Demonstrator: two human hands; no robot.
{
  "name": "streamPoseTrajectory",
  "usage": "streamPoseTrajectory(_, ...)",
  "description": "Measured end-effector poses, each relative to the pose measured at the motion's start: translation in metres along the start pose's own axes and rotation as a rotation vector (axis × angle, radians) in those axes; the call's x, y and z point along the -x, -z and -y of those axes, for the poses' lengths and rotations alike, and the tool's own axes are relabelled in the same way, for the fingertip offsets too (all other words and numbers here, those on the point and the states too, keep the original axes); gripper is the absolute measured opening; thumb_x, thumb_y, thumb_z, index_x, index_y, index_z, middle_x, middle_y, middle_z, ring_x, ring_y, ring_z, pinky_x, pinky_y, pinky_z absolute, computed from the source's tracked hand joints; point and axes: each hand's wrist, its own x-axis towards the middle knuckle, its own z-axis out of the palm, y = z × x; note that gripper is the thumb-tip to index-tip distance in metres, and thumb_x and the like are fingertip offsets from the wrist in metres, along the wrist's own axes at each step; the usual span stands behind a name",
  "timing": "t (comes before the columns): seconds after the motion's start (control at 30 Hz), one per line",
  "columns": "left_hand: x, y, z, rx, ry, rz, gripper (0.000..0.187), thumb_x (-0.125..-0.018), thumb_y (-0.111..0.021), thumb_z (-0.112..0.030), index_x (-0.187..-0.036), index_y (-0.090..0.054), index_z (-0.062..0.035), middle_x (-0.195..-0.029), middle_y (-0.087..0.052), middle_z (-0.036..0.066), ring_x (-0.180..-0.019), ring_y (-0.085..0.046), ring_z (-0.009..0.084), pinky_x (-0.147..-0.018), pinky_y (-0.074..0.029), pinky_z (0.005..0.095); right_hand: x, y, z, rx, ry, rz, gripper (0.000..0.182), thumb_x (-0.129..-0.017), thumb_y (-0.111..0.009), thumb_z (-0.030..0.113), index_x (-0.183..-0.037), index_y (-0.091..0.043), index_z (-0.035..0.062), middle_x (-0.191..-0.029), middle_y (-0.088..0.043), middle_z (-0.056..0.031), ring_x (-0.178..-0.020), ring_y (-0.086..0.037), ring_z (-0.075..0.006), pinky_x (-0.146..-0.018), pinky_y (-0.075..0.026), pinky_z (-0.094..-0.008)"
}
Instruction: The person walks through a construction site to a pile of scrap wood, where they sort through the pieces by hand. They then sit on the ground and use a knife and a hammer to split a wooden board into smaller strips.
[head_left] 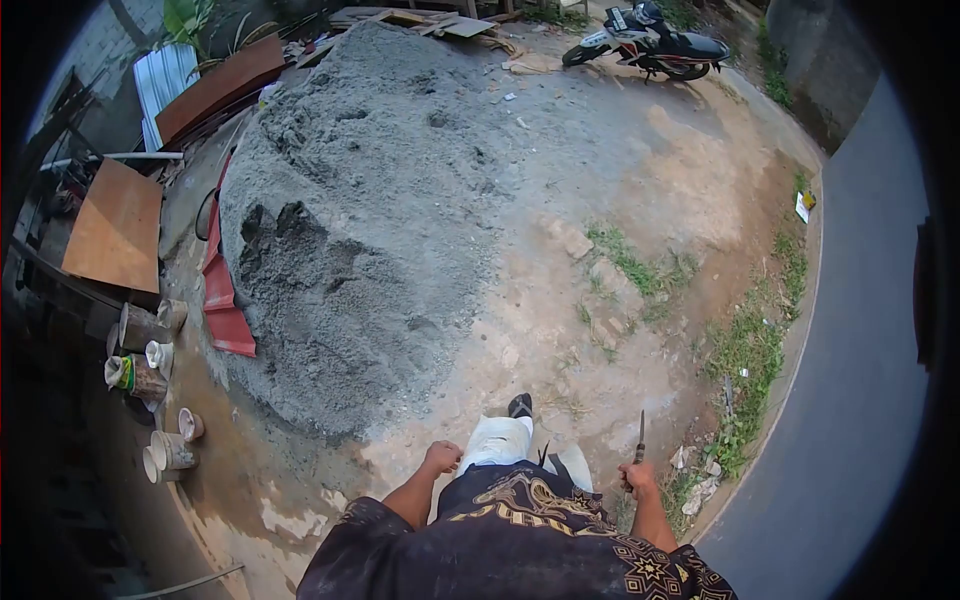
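My right hand (pixel 636 474) is closed around the handle of what looks like a knife (pixel 641 432), its narrow blade pointing forward, away from my body. It hangs out to the right of my body, over bare ground. My left hand (pixel 443 457) is beside my light-coloured trousers (pixel 497 441), fingers curled in, and I see nothing in it. One foot in a dark sandal (pixel 520 405) shows ahead of my shirt (pixel 520 520). In front and to the left rises a large heap of grey sand (pixel 370 210), apart from both hands.
Several buckets (pixel 172 450) stand at the left, near a red metal sheet (pixel 226 300) bordering the sand. Brown boards (pixel 118 225) lean farther back. A motorcycle (pixel 650 45) is parked at the far right. Grass (pixel 750 360) borders the paved road (pixel 850 330).
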Motion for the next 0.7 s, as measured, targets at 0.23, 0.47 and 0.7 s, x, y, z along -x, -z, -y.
streamPoseTrajectory(0.23,-0.077,0.068,-0.349,0.17,-0.562,-0.122,0.029,-0.083,-0.068,-0.018,-0.106,-0.064,0.0001,-0.079,-0.068,0.008,-0.062,-0.063,0.0123,-0.058,-0.05,0.0285,-0.056,-0.034,0.095,0.461,0.192,0.179,0.011,-0.084,-0.064,0.008,-0.079,-0.061,-0.0013,-0.063,-0.059,-0.0116,-0.05,-0.059,-0.0236,-0.038,-0.042,-0.0379)
streamPoseTrajectory(0.47,-0.217,0.106,-0.444,0.266,-0.369,-0.287,0.02,-0.083,-0.065,-0.011,-0.1,-0.065,-0.0014,-0.076,-0.066,0.007,-0.057,-0.06,0.0125,-0.052,-0.049,0.0284,-0.206,-0.048,0.245,0.392,0.055,0.139,0.011,-0.085,-0.061,0.008,-0.077,-0.061,0.0002,-0.06,-0.055,-0.0095,-0.046,-0.055,-0.0231,-0.038,-0.041,-0.0374)
streamPoseTrajectory(0.7,-0.243,0.058,-0.431,0.201,0.28,-0.149,0.022,-0.083,-0.061,-0.022,-0.088,-0.066,-0.0021,-0.08,-0.069,0.012,-0.063,-0.067,0.0221,-0.05,-0.052,0.0403,-0.331,-0.072,0.575,0.203,-0.083,0.235,0.011,-0.085,-0.06,0.007,-0.074,-0.058,0.0036,-0.058,-0.051,-0.0065,-0.042,-0.049,-0.0196,-0.036,-0.039,-0.0348)
